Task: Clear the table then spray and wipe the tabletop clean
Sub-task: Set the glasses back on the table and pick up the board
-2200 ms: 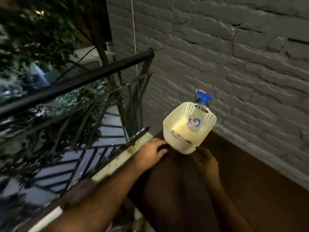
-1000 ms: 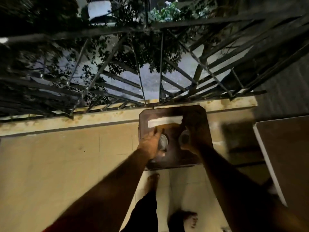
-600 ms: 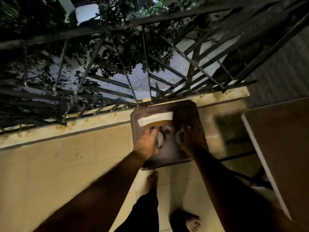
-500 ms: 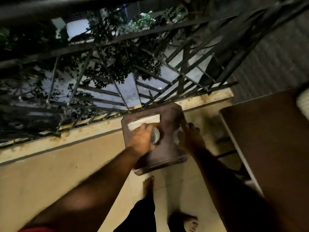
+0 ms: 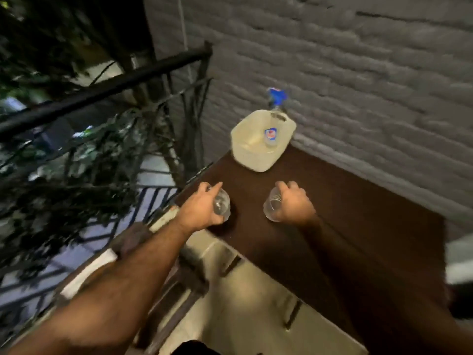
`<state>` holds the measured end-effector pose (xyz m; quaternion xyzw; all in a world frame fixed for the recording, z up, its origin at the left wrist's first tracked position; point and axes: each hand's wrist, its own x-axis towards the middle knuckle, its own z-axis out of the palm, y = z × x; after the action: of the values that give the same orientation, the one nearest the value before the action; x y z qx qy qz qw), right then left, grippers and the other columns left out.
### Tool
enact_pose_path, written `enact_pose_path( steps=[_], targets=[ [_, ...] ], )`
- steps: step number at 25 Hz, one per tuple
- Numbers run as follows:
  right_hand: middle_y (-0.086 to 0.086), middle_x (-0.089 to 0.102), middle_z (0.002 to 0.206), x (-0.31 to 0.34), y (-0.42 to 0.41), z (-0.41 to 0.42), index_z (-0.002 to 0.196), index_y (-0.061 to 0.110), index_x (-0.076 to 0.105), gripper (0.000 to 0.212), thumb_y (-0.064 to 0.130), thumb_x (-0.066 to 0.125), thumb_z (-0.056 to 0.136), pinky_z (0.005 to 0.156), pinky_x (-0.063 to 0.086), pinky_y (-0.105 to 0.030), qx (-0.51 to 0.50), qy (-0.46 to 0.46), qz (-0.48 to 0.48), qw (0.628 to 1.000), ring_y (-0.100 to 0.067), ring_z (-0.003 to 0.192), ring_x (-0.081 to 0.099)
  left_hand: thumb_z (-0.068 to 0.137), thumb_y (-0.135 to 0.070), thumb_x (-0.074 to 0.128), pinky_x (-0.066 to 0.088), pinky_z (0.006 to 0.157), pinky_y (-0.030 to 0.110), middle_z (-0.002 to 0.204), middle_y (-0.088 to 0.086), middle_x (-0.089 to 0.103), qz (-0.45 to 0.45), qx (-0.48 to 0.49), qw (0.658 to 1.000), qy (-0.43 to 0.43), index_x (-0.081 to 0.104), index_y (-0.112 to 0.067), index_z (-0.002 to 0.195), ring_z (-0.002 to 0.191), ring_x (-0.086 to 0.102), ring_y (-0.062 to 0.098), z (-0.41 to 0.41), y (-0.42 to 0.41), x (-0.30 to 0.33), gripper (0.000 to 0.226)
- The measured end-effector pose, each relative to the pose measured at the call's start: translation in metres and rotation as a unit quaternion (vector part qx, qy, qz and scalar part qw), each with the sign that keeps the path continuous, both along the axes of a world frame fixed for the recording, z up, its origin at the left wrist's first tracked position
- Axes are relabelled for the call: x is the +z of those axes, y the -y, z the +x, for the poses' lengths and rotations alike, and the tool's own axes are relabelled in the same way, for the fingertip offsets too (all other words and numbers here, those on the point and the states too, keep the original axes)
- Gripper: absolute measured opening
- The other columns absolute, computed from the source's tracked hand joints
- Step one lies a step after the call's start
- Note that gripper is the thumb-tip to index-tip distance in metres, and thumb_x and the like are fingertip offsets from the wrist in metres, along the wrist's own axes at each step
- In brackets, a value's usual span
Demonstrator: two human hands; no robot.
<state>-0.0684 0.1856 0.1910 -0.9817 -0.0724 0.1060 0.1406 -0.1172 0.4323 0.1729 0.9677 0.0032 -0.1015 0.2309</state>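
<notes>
A dark brown table (image 5: 340, 201) stands against a grey brick wall. At its far corner sits a cream plastic basket (image 5: 256, 155) with a clear spray bottle (image 5: 272, 131) in it, blue trigger on top. My left hand (image 5: 202, 206) grips a clear glass (image 5: 222, 204) over the table's left edge. My right hand (image 5: 293, 202) grips a second clear glass (image 5: 271, 207) above the tabletop, in front of the basket. Whether the glasses touch the table I cannot tell.
A black metal railing (image 5: 102, 90) with foliage behind runs along the left. A low brown stool (image 5: 133, 239) with a white cloth (image 5: 87, 272) on it stands below my left forearm. Pale floor tiles lie under the table's near edge.
My view swung from the low stool back up to the table. Both hands lifted the two glasses off the stool and carried them over the tabletop.
</notes>
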Motion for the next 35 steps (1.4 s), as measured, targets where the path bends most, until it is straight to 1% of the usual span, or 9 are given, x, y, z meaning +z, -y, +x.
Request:
enact_pose_path(
  steps=[3,7,13,18,22,24,28,33,35],
  targets=[
    [-0.007,0.040,0.134,0.015,0.096,0.000,0.139,0.026,0.036,0.080,0.036,0.076,0.071,0.096,0.047,-0.045,-0.098,-0.010,-0.003,0.995,-0.032,0.121,0.044,0.066,-0.038,0.080,0.040,0.104,0.035,0.137,0.004,0.030,0.001,-0.086,0.996,0.008,0.021,-0.026,0.152,0.120,0.051,0.030,0.042,0.089,0.017,0.105],
    [-0.009,0.040,0.137,0.017,0.181,-0.009,0.142,0.024,0.035,0.079,0.034,0.074,0.074,0.097,0.048,-0.044,-0.197,-0.019,0.001,0.980,-0.032,0.123,0.043,0.064,-0.037,0.081,0.039,0.106,0.035,0.138,0.004,0.030,-0.003,-0.167,0.986,0.007,0.021,-0.027,0.152,0.121,0.050,0.029,0.084,0.183,0.024,0.106],
    [-0.009,0.041,0.140,-0.015,0.236,0.011,0.141,0.024,0.037,0.081,0.034,0.078,0.073,0.095,0.048,-0.044,-0.255,-0.059,0.004,0.965,-0.034,0.125,0.045,0.069,-0.036,0.080,0.042,0.105,0.035,0.144,-0.001,0.024,0.006,-0.233,0.972,-0.040,0.017,-0.029,0.152,0.123,0.047,0.023,0.145,0.262,-0.003,0.104],
    [-0.011,0.040,0.143,-0.027,0.262,0.101,0.145,0.020,0.031,0.088,0.034,0.079,0.072,0.100,0.044,-0.048,-0.286,-0.050,0.036,0.956,-0.036,0.129,0.042,0.070,-0.037,0.081,0.039,0.108,0.038,0.149,0.002,0.027,0.005,-0.229,0.973,-0.027,0.016,-0.023,0.153,0.131,0.043,0.024,0.244,0.300,-0.018,0.106],
    [-0.014,0.040,0.143,-0.043,0.299,0.186,0.143,0.013,0.032,0.082,0.034,0.076,0.076,0.102,0.043,-0.049,-0.308,-0.041,0.052,0.949,-0.039,0.129,0.042,0.065,-0.032,0.084,0.041,0.107,0.043,0.150,0.005,0.031,-0.033,-0.193,0.981,-0.017,0.023,-0.019,0.150,0.132,0.041,0.027,0.324,0.338,-0.043,0.106],
    [-0.018,0.039,0.143,-0.059,0.316,0.217,0.143,0.011,0.032,0.078,0.033,0.072,0.080,0.102,0.043,-0.049,-0.312,-0.047,0.053,0.948,-0.041,0.128,0.042,0.066,-0.031,0.084,0.042,0.105,0.043,0.150,0.007,0.028,-0.038,-0.194,0.980,-0.024,0.024,-0.020,0.149,0.130,0.043,0.030,0.353,0.360,-0.063,0.103],
    [-0.021,0.041,0.139,-0.091,0.335,0.261,0.141,0.005,0.031,0.076,0.030,0.070,0.081,0.101,0.042,-0.048,-0.337,-0.047,0.056,0.939,-0.042,0.126,0.044,0.072,-0.030,0.081,0.040,0.108,0.039,0.153,0.012,0.020,-0.033,-0.184,0.982,-0.017,0.021,-0.016,0.150,0.133,0.040,0.031,0.389,0.405,-0.102,0.099],
    [-0.020,0.042,0.140,-0.117,0.351,0.288,0.142,0.005,0.032,0.075,0.028,0.071,0.082,0.102,0.044,-0.047,-0.348,-0.052,0.050,0.935,-0.038,0.126,0.045,0.071,-0.033,0.082,0.036,0.108,0.034,0.150,0.013,0.030,-0.049,-0.169,0.984,-0.006,0.024,-0.009,0.148,0.134,0.038,0.028,0.407,0.436,-0.132,0.099],
    [-0.018,0.043,0.142,-0.121,0.355,0.294,0.141,0.006,0.034,0.078,0.028,0.075,0.079,0.103,0.044,-0.046,-0.345,-0.058,0.040,0.936,-0.036,0.128,0.044,0.071,-0.034,0.082,0.039,0.108,0.036,0.147,0.013,0.035,-0.062,-0.163,0.985,0.009,0.027,-0.008,0.147,0.133,0.040,0.028,0.410,0.443,-0.137,0.097]
  ],
)
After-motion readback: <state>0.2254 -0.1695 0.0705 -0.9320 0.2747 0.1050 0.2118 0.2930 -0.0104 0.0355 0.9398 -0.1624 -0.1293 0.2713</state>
